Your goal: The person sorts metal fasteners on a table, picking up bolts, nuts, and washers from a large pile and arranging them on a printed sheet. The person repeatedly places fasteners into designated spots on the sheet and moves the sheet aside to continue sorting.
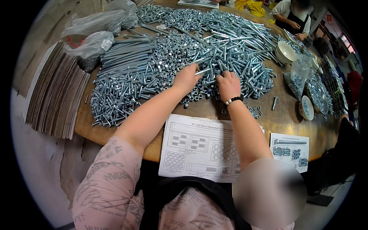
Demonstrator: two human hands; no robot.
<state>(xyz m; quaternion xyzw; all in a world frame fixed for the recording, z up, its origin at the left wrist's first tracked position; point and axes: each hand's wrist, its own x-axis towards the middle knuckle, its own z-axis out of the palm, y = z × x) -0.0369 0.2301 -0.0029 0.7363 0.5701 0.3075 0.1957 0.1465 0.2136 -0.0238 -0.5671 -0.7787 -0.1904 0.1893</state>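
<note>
My left hand is closed round a few silver bolts, whose shanks stick out past the thumb and fingers. Beside it my right hand, with a beaded bracelet at the wrist, reaches into the pile of loose bolts; its fingers curl down among them, and what they grip is hidden. Between and left of the hands lies a heap of hex nuts. Under my forearms rests a printed sheet with drawings of hardware.
Long bolts and short bolts lie at left, near plastic bags and a cardboard stack. A picture sheet, white bowls and a bag of hardware are at right. Another person sits at the far right.
</note>
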